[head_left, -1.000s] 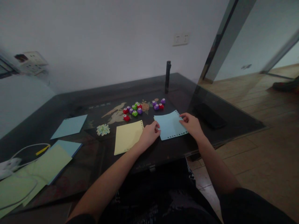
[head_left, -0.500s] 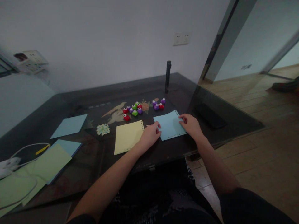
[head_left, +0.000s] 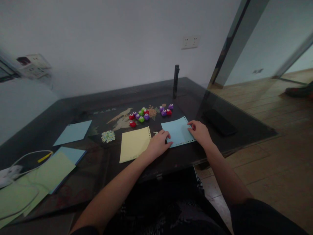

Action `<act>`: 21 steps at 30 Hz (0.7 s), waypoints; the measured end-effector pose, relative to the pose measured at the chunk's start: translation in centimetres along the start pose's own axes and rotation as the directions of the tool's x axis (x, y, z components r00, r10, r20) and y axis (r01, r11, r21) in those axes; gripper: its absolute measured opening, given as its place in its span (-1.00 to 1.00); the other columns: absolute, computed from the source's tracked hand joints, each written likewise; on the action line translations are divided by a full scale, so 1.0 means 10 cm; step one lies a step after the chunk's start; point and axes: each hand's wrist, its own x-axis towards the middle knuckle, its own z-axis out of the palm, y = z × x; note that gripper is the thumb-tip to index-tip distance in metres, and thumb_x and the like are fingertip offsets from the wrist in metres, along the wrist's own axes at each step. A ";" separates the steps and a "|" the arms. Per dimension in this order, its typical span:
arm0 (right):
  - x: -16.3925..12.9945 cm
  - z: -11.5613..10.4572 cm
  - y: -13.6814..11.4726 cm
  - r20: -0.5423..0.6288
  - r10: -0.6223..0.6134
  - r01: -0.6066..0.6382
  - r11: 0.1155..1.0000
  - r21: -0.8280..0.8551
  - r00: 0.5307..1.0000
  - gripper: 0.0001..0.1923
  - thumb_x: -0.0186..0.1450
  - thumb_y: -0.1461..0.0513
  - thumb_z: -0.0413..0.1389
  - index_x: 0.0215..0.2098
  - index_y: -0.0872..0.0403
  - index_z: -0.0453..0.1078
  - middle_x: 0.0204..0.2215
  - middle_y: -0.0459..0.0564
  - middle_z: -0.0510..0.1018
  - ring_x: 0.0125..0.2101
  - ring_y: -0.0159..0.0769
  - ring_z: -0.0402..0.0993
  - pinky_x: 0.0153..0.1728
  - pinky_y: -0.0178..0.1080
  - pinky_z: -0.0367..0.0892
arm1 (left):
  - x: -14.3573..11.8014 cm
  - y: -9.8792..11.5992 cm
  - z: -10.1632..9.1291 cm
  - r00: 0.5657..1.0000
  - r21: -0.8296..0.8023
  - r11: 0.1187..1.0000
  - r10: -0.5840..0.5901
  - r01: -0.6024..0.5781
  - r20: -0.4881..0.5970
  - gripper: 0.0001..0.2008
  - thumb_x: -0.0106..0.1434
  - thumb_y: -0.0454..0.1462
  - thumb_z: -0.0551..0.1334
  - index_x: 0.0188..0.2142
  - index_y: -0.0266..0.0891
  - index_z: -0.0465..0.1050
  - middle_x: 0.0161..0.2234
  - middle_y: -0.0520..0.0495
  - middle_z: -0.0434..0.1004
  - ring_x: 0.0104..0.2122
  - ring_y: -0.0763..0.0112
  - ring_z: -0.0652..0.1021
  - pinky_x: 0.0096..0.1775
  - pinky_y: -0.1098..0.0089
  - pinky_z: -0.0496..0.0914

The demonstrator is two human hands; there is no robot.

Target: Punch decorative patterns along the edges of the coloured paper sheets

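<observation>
Dark bench (head_left: 94,173), papers on top. Blue punched sheet (head_left: 179,131) lies between the hands; yellow sheet (head_left: 134,143) to its left. Left hand (head_left: 158,143) at blue sheet's left edge, fingers parted from thumb. Right hand (head_left: 200,133) at right edge; cannot tell if fingers pinch it. Beyond: coloured eye-topped pieces (head_left: 141,119). Leftward: heap of tiny pale bits (head_left: 108,136).

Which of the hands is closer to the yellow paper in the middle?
Left. The left hand is by the right edge of the yellow paper, partly hiding it. The right hand is farther away, at the blue paper's right edge.
</observation>
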 end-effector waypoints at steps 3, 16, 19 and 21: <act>0.00 -0.01 -0.01 -0.002 0.010 -0.010 1.000 -0.013 1.000 -0.82 0.11 0.31 0.10 -0.29 0.08 0.43 -0.47 -0.06 0.35 -0.45 -0.30 0.31 -0.38 -0.26 0.20 | 0.00 -0.02 0.01 1.000 0.007 1.000 0.017 -0.017 0.005 -0.85 0.13 -0.26 0.24 -0.27 -0.17 0.35 -0.25 -0.04 0.35 -0.36 0.37 0.44 -0.32 0.36 0.33; 0.00 0.01 0.00 -0.065 -0.003 0.001 0.999 -0.043 0.998 -0.83 0.18 0.23 0.06 -0.33 0.08 0.48 -0.36 0.02 0.33 -0.41 -0.25 0.32 -0.34 -0.21 0.25 | -0.03 0.00 -0.18 0.993 0.033 0.993 0.115 -0.114 -0.023 -0.87 0.23 -0.28 0.13 -0.23 -0.18 0.40 -0.20 -0.07 0.38 -0.36 0.40 0.46 -0.29 0.40 0.34; 0.03 -0.04 -0.10 -0.102 -0.045 0.043 0.999 -0.020 0.994 -0.80 0.21 0.21 0.04 -0.29 0.08 0.47 -0.35 0.03 0.35 -0.40 -0.24 0.33 -0.35 -0.20 0.25 | -0.07 -0.10 -0.46 0.982 0.002 0.989 0.148 -0.149 -0.117 -0.87 0.25 -0.28 0.09 -0.27 -0.21 0.40 -0.25 -0.06 0.42 -0.38 0.43 0.45 -0.28 0.40 0.34; 0.05 -0.07 -0.23 -0.106 -0.106 0.109 0.994 0.018 0.989 -0.81 0.21 0.21 0.04 -0.28 0.07 0.47 -0.35 0.03 0.37 -0.36 -0.22 0.34 -0.31 -0.18 0.26 | -0.13 -0.29 -0.66 0.977 0.000 0.991 0.135 -0.137 -0.166 -0.87 0.25 -0.29 0.09 -0.29 -0.22 0.40 -0.30 -0.05 0.45 -0.35 0.41 0.46 -0.24 0.39 0.33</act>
